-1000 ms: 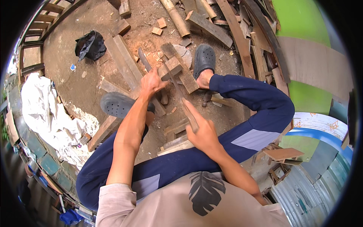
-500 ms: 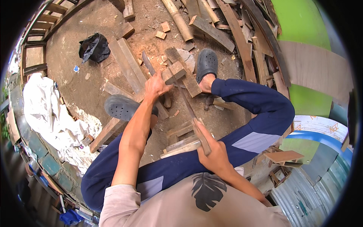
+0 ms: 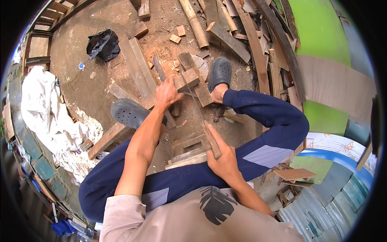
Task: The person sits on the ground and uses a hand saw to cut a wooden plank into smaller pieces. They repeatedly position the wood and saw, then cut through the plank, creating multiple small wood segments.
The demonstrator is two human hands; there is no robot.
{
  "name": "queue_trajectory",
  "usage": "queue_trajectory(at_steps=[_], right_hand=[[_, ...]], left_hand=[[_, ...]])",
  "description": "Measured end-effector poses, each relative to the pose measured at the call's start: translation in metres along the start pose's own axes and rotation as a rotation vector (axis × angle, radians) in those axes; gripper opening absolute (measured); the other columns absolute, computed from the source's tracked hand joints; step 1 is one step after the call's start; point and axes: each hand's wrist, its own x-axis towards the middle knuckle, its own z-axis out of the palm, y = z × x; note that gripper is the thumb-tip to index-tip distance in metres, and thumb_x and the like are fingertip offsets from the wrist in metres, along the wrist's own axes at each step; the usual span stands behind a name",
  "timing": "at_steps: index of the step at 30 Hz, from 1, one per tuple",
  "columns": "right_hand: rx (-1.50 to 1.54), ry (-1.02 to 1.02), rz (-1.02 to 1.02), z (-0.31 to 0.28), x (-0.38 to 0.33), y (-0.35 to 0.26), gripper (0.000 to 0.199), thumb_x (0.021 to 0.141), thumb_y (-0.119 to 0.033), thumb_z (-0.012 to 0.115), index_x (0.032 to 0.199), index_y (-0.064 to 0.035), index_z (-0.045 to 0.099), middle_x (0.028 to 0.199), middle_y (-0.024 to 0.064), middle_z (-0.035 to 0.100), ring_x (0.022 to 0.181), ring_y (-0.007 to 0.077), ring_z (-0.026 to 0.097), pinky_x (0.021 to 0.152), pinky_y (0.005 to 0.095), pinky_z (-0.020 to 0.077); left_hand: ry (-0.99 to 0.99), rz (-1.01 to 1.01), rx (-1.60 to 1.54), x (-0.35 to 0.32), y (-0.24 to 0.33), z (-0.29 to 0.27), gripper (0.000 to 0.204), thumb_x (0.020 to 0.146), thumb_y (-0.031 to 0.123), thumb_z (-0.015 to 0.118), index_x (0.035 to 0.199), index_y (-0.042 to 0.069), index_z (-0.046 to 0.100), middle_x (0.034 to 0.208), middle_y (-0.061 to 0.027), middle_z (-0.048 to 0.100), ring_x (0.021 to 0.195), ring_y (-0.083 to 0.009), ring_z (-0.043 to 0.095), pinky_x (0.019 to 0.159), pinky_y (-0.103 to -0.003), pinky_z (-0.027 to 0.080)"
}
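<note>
My right hand [image 3: 224,162] is wrapped round the wooden handle of a hand saw [image 3: 212,141], in front of my lap. Its narrow blade runs forward and left to a squared piece of timber [image 3: 186,80], where its far part is hard to make out. My left hand [image 3: 167,93] grips this timber just left of the blade. The timber lies crosswise on a short plank [image 3: 204,93] between my feet. Just beyond my left hand, a dark curved blade like a machete's [image 3: 158,66] rests on the ground.
Long boards [image 3: 135,60] lie beyond my left shoe. A black plastic bag [image 3: 103,45] and white cloth [image 3: 46,109] are to the left. Bamboo [image 3: 194,23] and piled scrap wood [image 3: 266,60] are ahead and right. A small wooden frame [image 3: 189,145] sits near my lap.
My right hand and the saw have moved slightly forward, toward the timber. My left hand keeps its grip on the timber. The whole view has shifted a little.
</note>
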Motion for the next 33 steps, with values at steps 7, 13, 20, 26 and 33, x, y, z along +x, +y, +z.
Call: queue_trajectory(at_steps=[7,13,20,26,33], right_hand=[[-0.122,0.003,0.161,0.053,0.13,0.053,0.075,0.086,-0.011,0.067,0.158,-0.0206,0.045,0.088,0.0315,0.071,0.084,0.0526,0.068,0.081,0.057,0.0569],[-0.01,-0.045,0.09,-0.005,0.015,-0.01,0.083,0.083,-0.004,0.064,0.161,-0.021,0.041,0.113,0.0314,0.071,0.095,0.0528,0.068,0.088,0.0533,0.0573],[-0.065,-0.153,0.372,0.026,0.137,0.01,0.07,0.086,-0.003,0.06,0.155,-0.0091,0.049,0.125,0.0298,0.069,0.108,0.0444,0.071,0.093,0.0452,0.0552],[0.045,-0.058,0.06,-0.01,0.017,-0.017,0.082,0.083,0.0,0.062,0.161,-0.0129,0.04,0.124,0.0308,0.069,0.103,0.051,0.068,0.093,0.0509,0.056],[-0.102,-0.096,0.244,0.03,0.131,0.026,0.073,0.087,-0.012,0.067,0.157,-0.0144,0.045,0.097,0.0321,0.072,0.091,0.0531,0.069,0.083,0.0565,0.057]], left_hand=[[0.007,0.023,-0.041,0.017,0.006,-0.006,0.081,0.067,0.044,0.087,0.129,0.0,0.057,0.119,-0.0281,0.07,0.106,-0.0444,0.071,0.091,-0.051,0.058],[-0.025,-0.001,-0.004,-0.002,0.003,-0.001,0.083,0.071,0.041,0.088,0.134,0.0,0.053,0.124,-0.0287,0.067,0.113,-0.0459,0.068,0.091,-0.053,0.057],[-0.086,0.001,-0.02,0.005,0.011,-0.008,0.087,0.073,0.042,0.086,0.139,0.001,0.049,0.123,-0.0296,0.068,0.111,-0.0444,0.07,0.092,-0.052,0.057],[-0.042,-0.018,-0.002,-0.001,0.002,-0.003,0.096,0.07,0.039,0.092,0.145,0.002,0.045,0.126,-0.0295,0.067,0.113,-0.0459,0.068,0.094,-0.055,0.056],[-0.003,0.028,0.04,0.006,0.005,0.01,0.095,0.07,0.046,0.089,0.143,0.0,0.048,0.126,-0.0294,0.067,0.113,-0.0459,0.068,0.094,-0.054,0.056]])
